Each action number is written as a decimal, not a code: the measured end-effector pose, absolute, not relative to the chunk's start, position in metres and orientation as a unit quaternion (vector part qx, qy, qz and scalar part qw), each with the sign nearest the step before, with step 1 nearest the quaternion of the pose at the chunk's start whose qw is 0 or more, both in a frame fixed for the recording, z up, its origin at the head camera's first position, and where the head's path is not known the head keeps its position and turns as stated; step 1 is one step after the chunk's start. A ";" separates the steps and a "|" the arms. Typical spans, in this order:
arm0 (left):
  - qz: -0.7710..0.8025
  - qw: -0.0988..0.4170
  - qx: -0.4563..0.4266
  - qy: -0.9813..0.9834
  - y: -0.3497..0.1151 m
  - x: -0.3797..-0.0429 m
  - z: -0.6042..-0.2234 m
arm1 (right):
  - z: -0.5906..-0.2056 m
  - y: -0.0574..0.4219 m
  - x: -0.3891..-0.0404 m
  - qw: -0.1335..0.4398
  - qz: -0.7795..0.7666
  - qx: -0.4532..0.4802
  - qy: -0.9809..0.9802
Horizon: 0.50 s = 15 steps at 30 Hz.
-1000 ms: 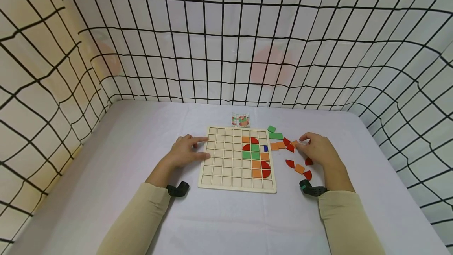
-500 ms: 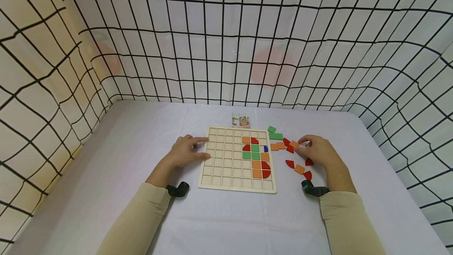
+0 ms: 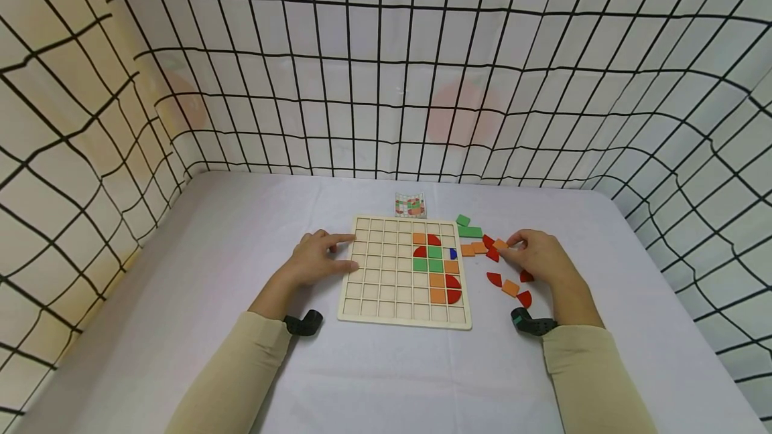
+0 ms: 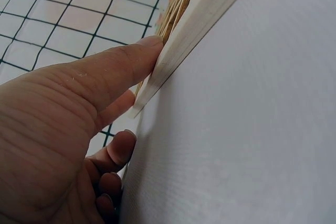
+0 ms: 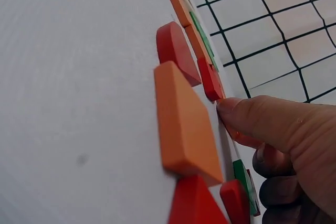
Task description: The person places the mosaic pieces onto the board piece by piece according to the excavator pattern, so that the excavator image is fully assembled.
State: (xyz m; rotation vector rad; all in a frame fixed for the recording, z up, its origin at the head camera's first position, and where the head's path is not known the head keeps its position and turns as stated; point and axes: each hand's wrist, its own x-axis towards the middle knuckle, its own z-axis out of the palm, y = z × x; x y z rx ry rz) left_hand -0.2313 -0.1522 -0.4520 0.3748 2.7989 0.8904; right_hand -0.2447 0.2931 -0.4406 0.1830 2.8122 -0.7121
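Observation:
A wooden grid board [image 3: 386,292] lies flat on the table, with red, green, orange and blue pieces in cells on its right part. My left hand [image 3: 313,258] rests at the board's left edge, its thumb [image 4: 123,69] and index finger touching the rim. To the right of the board, my right hand [image 3: 539,258] pinches an orange square tile [image 3: 499,244] by its right side, between thumb [image 5: 262,116] and index finger. Red quarter-circle pieces [image 3: 493,256] lie against that tile. In the right wrist view, the thumb partly hides it.
Two green pieces [image 3: 470,232] and some orange tiles [image 3: 479,247] lie beside the board's upper right. Several red pieces [image 3: 494,279] and an orange tile [image 3: 510,288] lie nearer. A small patterned card [image 3: 410,205] sits behind the board. Black netting [image 3: 380,99] stands around the table.
My right hand has shifted slightly among the loose pieces. The orange tile at its fingertips and the red piece beside it have moved a little. The left hand stays still.

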 end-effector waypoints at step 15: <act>0.298 0.089 0.130 0.942 -0.152 -0.231 -0.450 | -0.418 0.247 -0.236 0.134 -0.246 -0.036 0.959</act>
